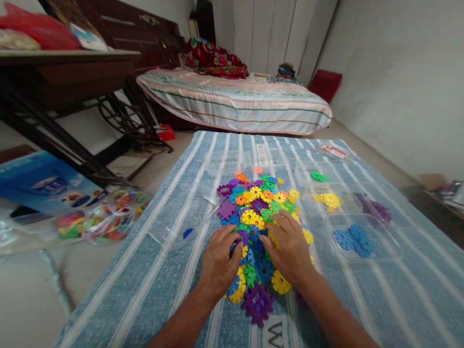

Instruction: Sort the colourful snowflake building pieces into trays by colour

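Note:
A heap of flat plastic gear-shaped pieces [253,203] in purple, yellow, blue, green and orange lies on a blue striped cloth [174,261]. My left hand [219,261] rests palm down on the near left of the heap. My right hand [288,246] lies palm down on its near right, fingers spread over the pieces. Whether either hand grips a piece is hidden. A purple square piece [258,303] lies between my wrists.
Clear trays to the right hold blue pieces [353,241], yellow pieces [329,199], purple pieces [377,209] and a green piece [319,176]. A clear tray [181,224] at the left holds one blue piece. A bag of pieces [105,220], a table frame and a bed [235,99] lie beyond.

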The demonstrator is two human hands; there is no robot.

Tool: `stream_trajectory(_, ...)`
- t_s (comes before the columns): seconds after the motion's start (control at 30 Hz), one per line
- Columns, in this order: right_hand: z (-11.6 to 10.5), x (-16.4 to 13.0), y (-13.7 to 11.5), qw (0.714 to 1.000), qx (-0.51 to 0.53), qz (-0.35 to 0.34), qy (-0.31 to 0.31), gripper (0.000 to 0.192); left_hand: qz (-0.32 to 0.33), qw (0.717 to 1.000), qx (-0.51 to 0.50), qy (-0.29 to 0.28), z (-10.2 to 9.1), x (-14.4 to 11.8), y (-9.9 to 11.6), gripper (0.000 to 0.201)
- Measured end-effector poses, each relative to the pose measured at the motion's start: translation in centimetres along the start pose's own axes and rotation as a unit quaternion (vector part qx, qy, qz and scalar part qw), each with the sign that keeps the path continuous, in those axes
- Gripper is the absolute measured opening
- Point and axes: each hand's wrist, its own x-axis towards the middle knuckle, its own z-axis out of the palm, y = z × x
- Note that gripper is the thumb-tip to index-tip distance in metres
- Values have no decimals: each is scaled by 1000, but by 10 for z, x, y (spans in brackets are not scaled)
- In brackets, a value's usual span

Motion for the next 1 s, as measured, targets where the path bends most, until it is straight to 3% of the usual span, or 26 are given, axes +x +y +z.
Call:
stream_trajectory(0.17, 12, 7, -16, 998, -20, 42, -35, 8, 18, 1000, -8, 10, 1, 1, -3, 12)
stream_trajectory(0.47, 8, 1, -9, 997, 48, 54, 7, 10, 22, 1000, 5, 2, 2, 0, -3, 13)
stream_trajectory(0.67, -34, -1, 23, 994, 4, 66, 90, 11, 8, 1000, -3, -2, 2, 0, -1, 14)
stream_trajectory(0.87, -96, -22, 92, 959, -199, 97, 177, 15, -2, 1000, -1, -13, 1, 1, 1, 13)
stream_trajectory(0.93, -104, -30, 101, 948, -236, 106, 184, 16, -6, 1000, -1, -15, 2, 0, 1, 13)
stream_trajectory(1.0, -102, -35, 94, 957, -213, 91, 177, 15, -10, 1000, 0, -17, 3, 0, 1, 14)
